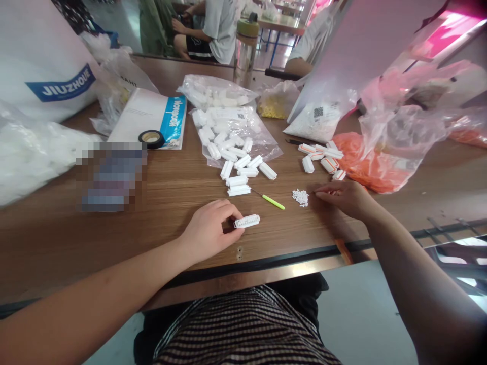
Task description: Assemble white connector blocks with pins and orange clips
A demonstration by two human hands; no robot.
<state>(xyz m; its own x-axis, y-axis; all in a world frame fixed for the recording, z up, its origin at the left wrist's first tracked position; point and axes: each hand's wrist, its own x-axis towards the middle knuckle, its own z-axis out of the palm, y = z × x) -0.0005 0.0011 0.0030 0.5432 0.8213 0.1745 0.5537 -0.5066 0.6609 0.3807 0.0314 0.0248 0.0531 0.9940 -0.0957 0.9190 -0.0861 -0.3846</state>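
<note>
My left hand (213, 225) is closed round one end of a white plastic connector housing (247, 221), which has a row of small holes along its upper side. Over the table to the right, my right hand (344, 197) has its fingers drawn together in a pinch; what lies between the fingertips, if anything, is too small to make out. Just left of those fingertips is a small pile of tiny white plastic pieces (300, 197). Between the hands lies a thin pick tool with a yellow-green handle (273, 202). Several white housings (238, 185) lie beyond it.
More housings spill from a clear plastic bag (262, 137). Orange-striped white housings (329, 165) sit beside a bag of orange parts (365, 165). At the left are a notebook (133, 119), black tape roll (151, 138) and a blurred-out object (114, 177). A bottle (244, 56) stands behind.
</note>
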